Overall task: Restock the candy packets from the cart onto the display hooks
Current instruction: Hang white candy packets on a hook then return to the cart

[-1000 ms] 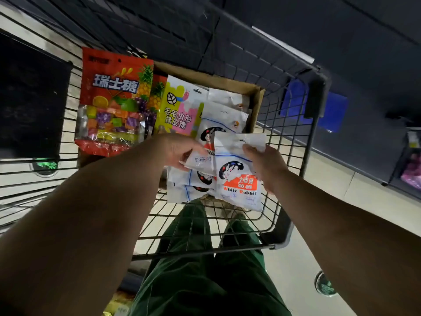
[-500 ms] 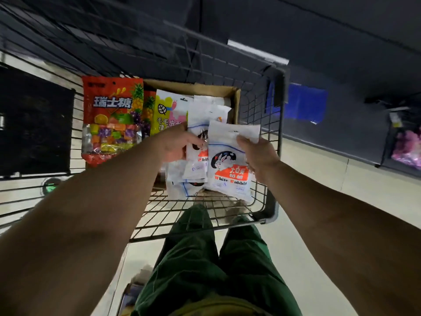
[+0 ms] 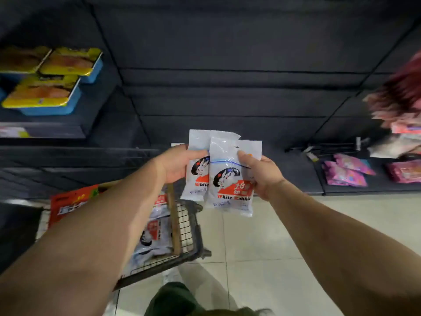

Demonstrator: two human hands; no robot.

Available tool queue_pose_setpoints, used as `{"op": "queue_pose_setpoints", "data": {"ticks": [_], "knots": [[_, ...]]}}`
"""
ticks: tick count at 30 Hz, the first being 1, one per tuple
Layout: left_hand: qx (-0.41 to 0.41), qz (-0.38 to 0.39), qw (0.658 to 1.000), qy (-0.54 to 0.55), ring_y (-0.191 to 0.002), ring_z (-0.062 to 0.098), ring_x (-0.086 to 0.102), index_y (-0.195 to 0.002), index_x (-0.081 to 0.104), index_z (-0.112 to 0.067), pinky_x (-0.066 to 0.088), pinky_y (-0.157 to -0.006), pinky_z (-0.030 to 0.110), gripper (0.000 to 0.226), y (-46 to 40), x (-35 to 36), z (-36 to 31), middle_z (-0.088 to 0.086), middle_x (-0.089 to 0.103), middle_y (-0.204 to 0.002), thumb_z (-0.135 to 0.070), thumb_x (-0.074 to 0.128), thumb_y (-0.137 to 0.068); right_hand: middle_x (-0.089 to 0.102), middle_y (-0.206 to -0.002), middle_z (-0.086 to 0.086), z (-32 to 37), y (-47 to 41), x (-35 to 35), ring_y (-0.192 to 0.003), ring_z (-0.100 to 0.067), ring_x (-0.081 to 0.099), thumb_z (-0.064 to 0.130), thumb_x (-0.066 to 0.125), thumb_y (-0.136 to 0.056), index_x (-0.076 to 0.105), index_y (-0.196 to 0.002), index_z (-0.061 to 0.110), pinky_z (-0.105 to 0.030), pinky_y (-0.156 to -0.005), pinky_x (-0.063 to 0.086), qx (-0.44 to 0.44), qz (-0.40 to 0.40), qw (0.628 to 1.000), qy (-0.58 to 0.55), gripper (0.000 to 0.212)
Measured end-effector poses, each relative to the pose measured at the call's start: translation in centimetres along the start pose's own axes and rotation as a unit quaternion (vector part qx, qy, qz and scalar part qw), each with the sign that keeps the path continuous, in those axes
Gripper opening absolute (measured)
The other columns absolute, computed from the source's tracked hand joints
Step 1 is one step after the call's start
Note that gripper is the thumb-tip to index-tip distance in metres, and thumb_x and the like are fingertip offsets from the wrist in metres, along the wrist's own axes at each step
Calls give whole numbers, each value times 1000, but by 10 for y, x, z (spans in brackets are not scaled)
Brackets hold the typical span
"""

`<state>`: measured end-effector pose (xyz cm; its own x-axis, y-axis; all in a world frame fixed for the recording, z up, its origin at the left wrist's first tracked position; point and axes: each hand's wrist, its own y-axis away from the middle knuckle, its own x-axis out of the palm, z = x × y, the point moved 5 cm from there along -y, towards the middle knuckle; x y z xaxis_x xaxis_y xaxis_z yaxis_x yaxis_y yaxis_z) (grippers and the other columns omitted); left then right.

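I hold two white White Rabbit candy packets up in front of the dark display wall. My left hand (image 3: 176,164) grips the rear packet (image 3: 197,176) by its left side. My right hand (image 3: 262,173) grips the front packet (image 3: 230,179) by its right edge, thumb on its face. The packets overlap. Below my left forearm, the wire cart (image 3: 189,238) holds more white packets (image 3: 155,236) in a cardboard box and a red candy bag (image 3: 68,204). Black display hooks (image 3: 323,148) stick out at right, blurred.
Yellow-lidded blue tins (image 3: 45,94) sit on a dark shelf at upper left. Pink packets (image 3: 346,172) lie on a low shelf at right, with blurred pink and red goods (image 3: 401,99) above them. Pale floor tiles (image 3: 262,258) lie beneath my arms.
Both hands have lifted the two packets out of the cart and up toward the dark display wall. My view has swung up and right, so the cart now sits low at left.
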<state>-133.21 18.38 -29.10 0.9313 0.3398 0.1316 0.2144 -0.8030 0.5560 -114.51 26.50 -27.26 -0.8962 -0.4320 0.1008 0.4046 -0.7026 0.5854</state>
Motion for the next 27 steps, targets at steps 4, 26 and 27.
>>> {"op": "queue_pose_setpoints", "data": {"ticks": [4,26,27], "knots": [[46,66,996,-26,-113,39,66,-131,61,-5,58,-87,49,37,-17,151,-38,21,68,-123,-16,62,-96,73,-78,-12,44,47,-135,-68,-31,70,20,70,-91,63,-84,11,-50,-70,60,-55,-58,996,-36,13],[164,265,943,-119,-93,30,74,-105,70,-23,60,-82,49,17,-131,732,-96,10,76,-106,-35,63,-97,72,-95,-16,121,138,-646,-85,-34,71,23,67,-93,65,-102,7,-46,-79,59,-187,-384,890,-162,18],[162,258,945,-119,-88,28,74,-104,70,-23,61,-77,45,15,-148,744,-104,10,76,-103,-34,63,-97,72,-95,-17,129,125,-661,-84,-34,70,22,66,-94,66,-99,8,-46,-79,59,-189,-388,887,-164,15]]}}
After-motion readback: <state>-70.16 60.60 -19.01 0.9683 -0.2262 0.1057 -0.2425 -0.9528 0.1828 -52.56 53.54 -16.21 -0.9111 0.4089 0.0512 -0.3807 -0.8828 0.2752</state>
